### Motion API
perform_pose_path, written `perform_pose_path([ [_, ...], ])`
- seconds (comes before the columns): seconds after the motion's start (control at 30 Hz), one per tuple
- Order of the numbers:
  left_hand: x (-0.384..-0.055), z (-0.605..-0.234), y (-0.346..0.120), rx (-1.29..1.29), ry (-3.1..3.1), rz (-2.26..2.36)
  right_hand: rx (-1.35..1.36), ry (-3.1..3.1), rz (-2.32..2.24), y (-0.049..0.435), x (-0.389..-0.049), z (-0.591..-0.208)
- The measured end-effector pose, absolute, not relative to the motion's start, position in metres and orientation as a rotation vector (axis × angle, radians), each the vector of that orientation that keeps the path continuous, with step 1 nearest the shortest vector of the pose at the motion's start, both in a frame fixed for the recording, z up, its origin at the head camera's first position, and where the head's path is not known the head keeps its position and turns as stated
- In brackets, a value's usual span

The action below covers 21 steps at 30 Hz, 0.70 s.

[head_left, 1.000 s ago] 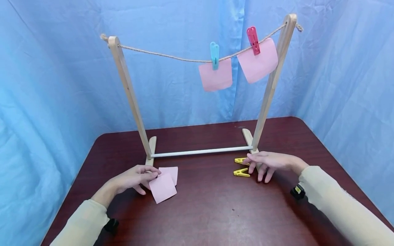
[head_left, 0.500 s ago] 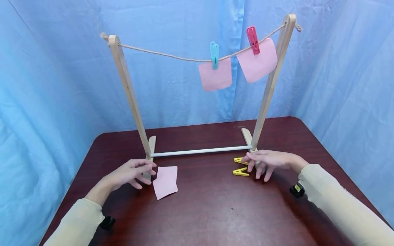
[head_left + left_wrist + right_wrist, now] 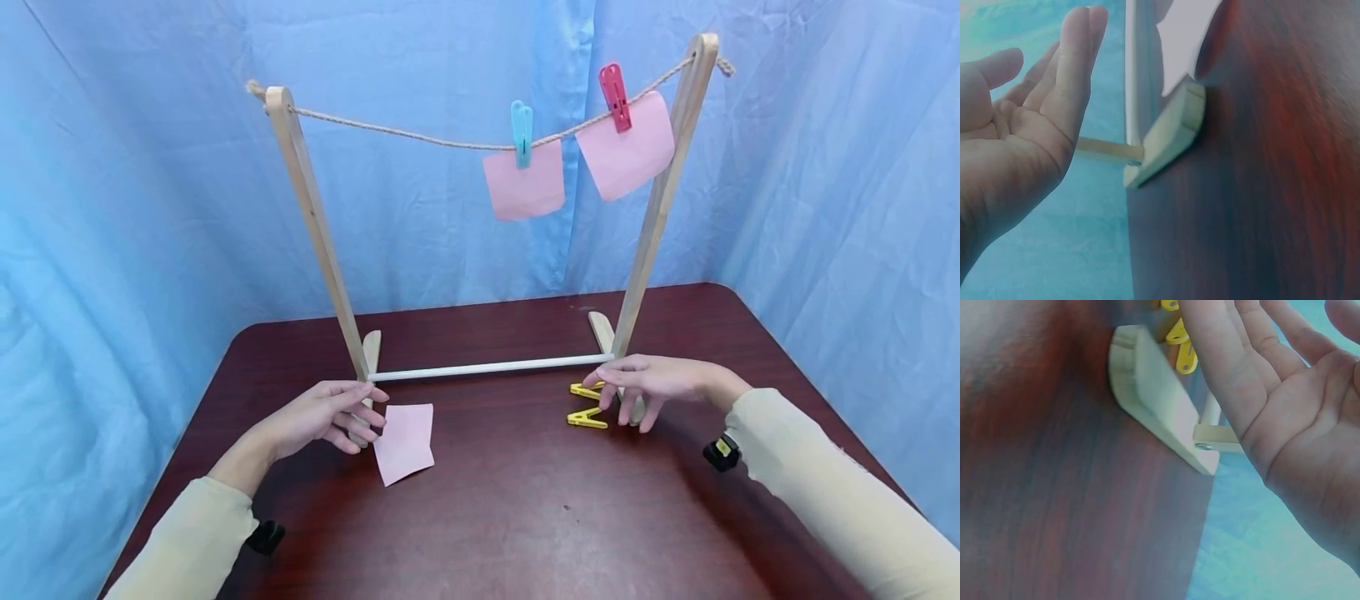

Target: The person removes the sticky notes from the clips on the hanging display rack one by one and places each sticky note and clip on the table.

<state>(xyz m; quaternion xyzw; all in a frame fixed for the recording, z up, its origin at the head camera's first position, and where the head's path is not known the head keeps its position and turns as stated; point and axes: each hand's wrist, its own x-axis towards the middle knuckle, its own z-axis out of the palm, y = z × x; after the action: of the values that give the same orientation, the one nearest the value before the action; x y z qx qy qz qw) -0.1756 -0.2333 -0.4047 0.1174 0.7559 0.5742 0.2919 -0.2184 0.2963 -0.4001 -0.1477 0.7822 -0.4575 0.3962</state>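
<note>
My left hand (image 3: 322, 421) hovers beside the left foot of the stand with relaxed fingers and nothing held. Just right of its fingertips, overlapping pink paper squares (image 3: 406, 442) lie on the table; in the left wrist view the pink paper (image 3: 1185, 37) shows beyond the foot (image 3: 1169, 128). Over the right foot, my right hand (image 3: 656, 382) hangs with fingers loosely bent, holding nothing. Two yellow clothespins (image 3: 587, 419) lie by its fingertips, the farther one partly covered by them. The right wrist view shows yellow clothespin ends (image 3: 1186, 357) behind the fingers.
A wooden stand (image 3: 311, 217) carries a sagging rope (image 3: 390, 131). On its right half hang two pink squares, one under a light blue clothespin (image 3: 522, 133), one under a red clothespin (image 3: 615, 97). A white bar (image 3: 487, 367) joins the feet. Blue curtains (image 3: 420, 233) surround the table (image 3: 510, 500).
The left hand has let go of the upper pink square, which now lies flat on the other, and has drawn back up and left. The right hand has risen slightly.
</note>
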Motion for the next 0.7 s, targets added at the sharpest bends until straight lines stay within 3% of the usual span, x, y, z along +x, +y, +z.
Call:
perform_pose_path([
  [0.7, -0.193, -0.379, -0.189, 0.480, 2.008, 1.479, -0.498, 1.969, -1.177, 0.283, -0.220, -0.365],
])
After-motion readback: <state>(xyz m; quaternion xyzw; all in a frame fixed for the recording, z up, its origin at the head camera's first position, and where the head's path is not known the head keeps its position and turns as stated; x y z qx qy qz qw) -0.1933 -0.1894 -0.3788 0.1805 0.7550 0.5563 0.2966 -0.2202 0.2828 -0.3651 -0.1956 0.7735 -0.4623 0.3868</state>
